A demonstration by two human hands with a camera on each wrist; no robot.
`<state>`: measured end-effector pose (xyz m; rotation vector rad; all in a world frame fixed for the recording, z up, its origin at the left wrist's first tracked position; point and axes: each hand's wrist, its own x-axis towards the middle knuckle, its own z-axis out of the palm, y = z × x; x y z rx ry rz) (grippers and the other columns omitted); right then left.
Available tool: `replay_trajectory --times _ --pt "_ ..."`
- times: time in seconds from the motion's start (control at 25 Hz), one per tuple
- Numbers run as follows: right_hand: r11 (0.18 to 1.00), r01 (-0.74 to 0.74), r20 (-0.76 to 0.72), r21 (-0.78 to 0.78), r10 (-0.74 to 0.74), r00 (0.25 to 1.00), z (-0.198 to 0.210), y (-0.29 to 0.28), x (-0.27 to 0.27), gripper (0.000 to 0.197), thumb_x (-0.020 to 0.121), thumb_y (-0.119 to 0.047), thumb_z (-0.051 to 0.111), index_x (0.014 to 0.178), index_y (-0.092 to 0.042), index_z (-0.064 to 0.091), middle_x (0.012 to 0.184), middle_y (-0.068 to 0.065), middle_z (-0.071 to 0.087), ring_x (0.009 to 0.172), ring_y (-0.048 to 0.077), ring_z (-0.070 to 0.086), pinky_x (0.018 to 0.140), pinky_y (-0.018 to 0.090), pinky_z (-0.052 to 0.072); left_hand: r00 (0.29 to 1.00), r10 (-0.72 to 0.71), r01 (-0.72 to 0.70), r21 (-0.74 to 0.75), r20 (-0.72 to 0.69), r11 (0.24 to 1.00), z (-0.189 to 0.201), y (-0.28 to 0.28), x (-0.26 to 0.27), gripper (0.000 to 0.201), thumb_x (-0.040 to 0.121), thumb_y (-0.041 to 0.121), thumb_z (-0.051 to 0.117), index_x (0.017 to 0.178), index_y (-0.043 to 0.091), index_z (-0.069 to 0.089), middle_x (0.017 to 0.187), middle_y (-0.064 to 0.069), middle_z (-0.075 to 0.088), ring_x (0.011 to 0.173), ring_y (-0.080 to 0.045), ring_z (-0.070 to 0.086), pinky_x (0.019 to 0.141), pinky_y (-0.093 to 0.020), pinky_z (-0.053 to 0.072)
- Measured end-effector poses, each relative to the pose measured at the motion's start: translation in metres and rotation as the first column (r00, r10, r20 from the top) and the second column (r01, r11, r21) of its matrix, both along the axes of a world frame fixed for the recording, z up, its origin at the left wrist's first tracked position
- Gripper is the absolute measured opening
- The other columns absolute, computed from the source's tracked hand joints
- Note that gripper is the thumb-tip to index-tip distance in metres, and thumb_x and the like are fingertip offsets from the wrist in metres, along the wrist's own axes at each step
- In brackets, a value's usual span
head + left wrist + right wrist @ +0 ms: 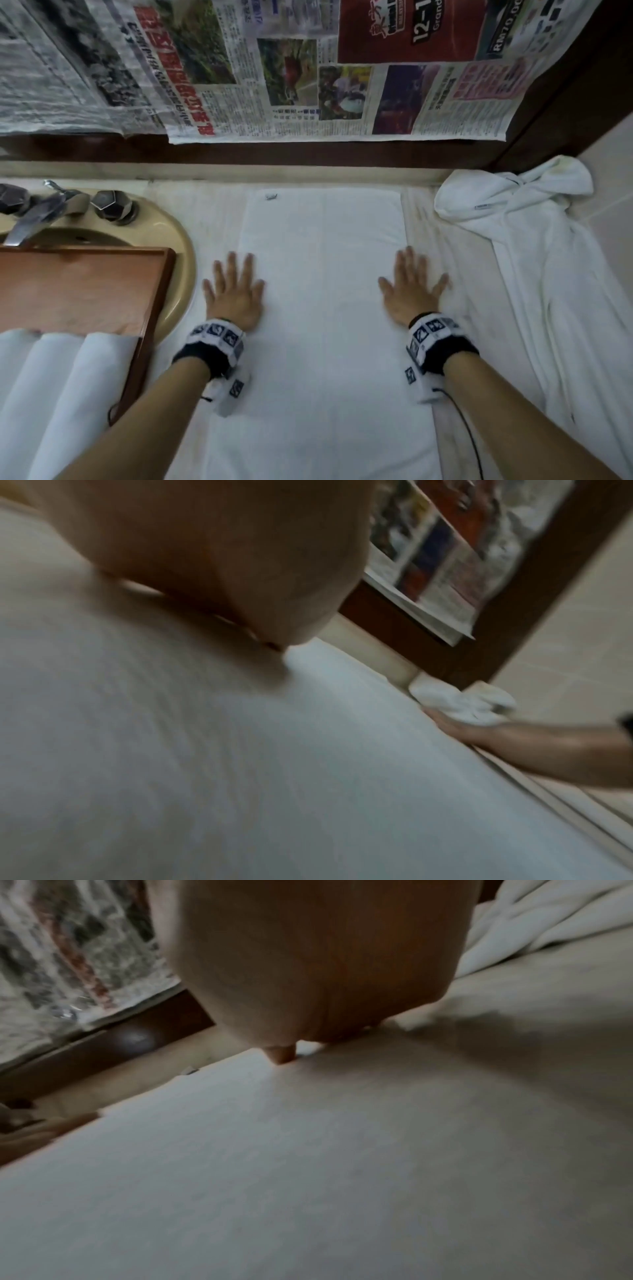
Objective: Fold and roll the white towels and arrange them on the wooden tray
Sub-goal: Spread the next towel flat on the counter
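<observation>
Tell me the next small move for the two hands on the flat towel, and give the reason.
Probably fold it lengthwise. The left hand and right hand press flat on the long edges of the spread white rectangular towel, which looks smooth, while three rolled white towels already sit on the brown wooden tray.

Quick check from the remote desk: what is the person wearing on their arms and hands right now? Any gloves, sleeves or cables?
Both forearms are bare, no sleeves or gloves. The left hand and right hand each have a black wristband topped by a white camera unit printed with square dark blue-and-white markers. A thin black cable trails from the right wrist unit toward the bottom edge.
</observation>
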<state>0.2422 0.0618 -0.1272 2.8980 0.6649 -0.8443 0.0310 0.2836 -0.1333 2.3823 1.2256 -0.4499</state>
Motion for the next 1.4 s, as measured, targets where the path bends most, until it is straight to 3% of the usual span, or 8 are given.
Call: replay_trajectory --times 0.08,0.2,0.4,0.6,0.76,0.96,1.16,1.4 --pt "0.991 -0.117 0.020 0.065 0.116 0.993 0.009 0.000 -0.027 0.068 0.102 -0.045 0.018 0.151 -0.018 -0.021 0.155 -0.005 -0.033 0.145 0.019 -0.025 0.111 0.063 -0.014 0.998 -0.057 0.057 0.003 -0.017 0.998 0.010 -0.014 0.000 0.062 0.102 0.047 0.013 0.153 0.025 -0.014 0.157 0.000 -0.028 0.146 -0.025 -0.023 0.117 -0.053 -0.010" --pt "0.848 -0.492 0.000 0.199 0.502 0.865 0.000 0.000 -0.093 0.064 0.104 -0.036 0.023 0.153 -0.021 -0.015 0.153 -0.010 -0.031 0.146 0.014 -0.022 0.115 0.060 -0.008 0.887 -0.451 0.457 -0.044 0.104 0.888 0.010 -0.074 0.001 0.058 0.103 0.045 0.009 0.153 0.027 -0.014 0.156 0.006 -0.028 0.146 -0.021 -0.023 0.116 -0.048 -0.013" --pt "1.000 -0.011 0.035 -0.002 0.011 0.999 0.012 -0.034 -0.055 0.065 0.102 -0.044 0.018 0.153 -0.018 -0.014 0.159 -0.005 -0.025 0.147 0.017 -0.019 0.113 0.063 -0.009 0.999 -0.042 0.042 0.004 -0.003 0.999 0.008 -0.033 -0.047 0.059 0.103 0.042 0.014 0.154 0.026 -0.011 0.159 0.003 -0.024 0.147 -0.023 -0.021 0.118 -0.051 -0.010" --pt "0.873 -0.459 -0.074 0.166 0.475 0.877 0.006 -0.043 -0.176 0.061 0.105 -0.034 0.021 0.153 -0.020 -0.012 0.159 -0.006 -0.024 0.146 0.014 -0.021 0.116 0.058 -0.007 0.888 -0.436 0.451 -0.099 0.147 0.887 0.009 -0.131 -0.077 0.055 0.105 0.039 0.015 0.154 0.029 -0.006 0.158 0.007 -0.024 0.147 -0.018 -0.020 0.118 -0.046 -0.010" --pt "1.000 0.006 -0.003 -0.020 -0.006 1.000 0.006 -0.097 -0.144 0.064 0.104 -0.038 0.018 0.152 -0.016 -0.017 0.158 -0.003 -0.028 0.147 0.017 -0.020 0.114 0.062 -0.006 0.998 -0.053 0.052 0.015 0.035 0.999 -0.003 -0.096 -0.130 0.057 0.104 0.039 0.016 0.154 0.026 -0.008 0.160 0.003 -0.022 0.148 -0.023 -0.018 0.117 -0.051 -0.008" --pt "0.888 -0.423 -0.002 0.180 0.431 0.902 0.001 -0.090 -0.242 0.062 0.104 -0.033 0.021 0.153 -0.018 -0.013 0.157 -0.007 -0.027 0.147 0.015 -0.020 0.117 0.057 -0.006 0.891 -0.413 0.427 -0.035 0.188 0.904 0.000 -0.183 -0.137 0.058 0.103 0.042 0.009 0.154 0.023 -0.009 0.153 0.008 -0.028 0.148 -0.020 -0.018 0.117 -0.044 -0.011" --pt "0.995 -0.100 0.105 0.031 0.096 0.990 -0.005 -0.139 -0.218 0.063 0.104 -0.040 0.016 0.151 -0.018 -0.018 0.157 -0.004 -0.029 0.145 0.018 -0.024 0.112 0.060 -0.013 0.995 -0.074 0.070 0.062 0.064 0.996 -0.006 -0.142 -0.188 0.060 0.102 0.040 0.012 0.154 0.018 -0.011 0.159 0.001 -0.023 0.147 -0.021 -0.020 0.116 -0.047 -0.014" --pt "0.859 -0.475 0.187 0.193 0.443 0.877 -0.021 -0.110 -0.275 0.064 0.095 -0.046 0.000 0.155 -0.023 -0.002 0.161 -0.008 -0.014 0.147 0.012 -0.016 0.117 0.053 -0.009 0.906 -0.389 0.363 0.166 0.170 0.917 -0.020 -0.215 -0.165 0.059 0.102 0.041 0.005 0.154 0.021 -0.010 0.160 0.006 -0.019 0.147 -0.014 -0.020 0.118 -0.043 -0.016"
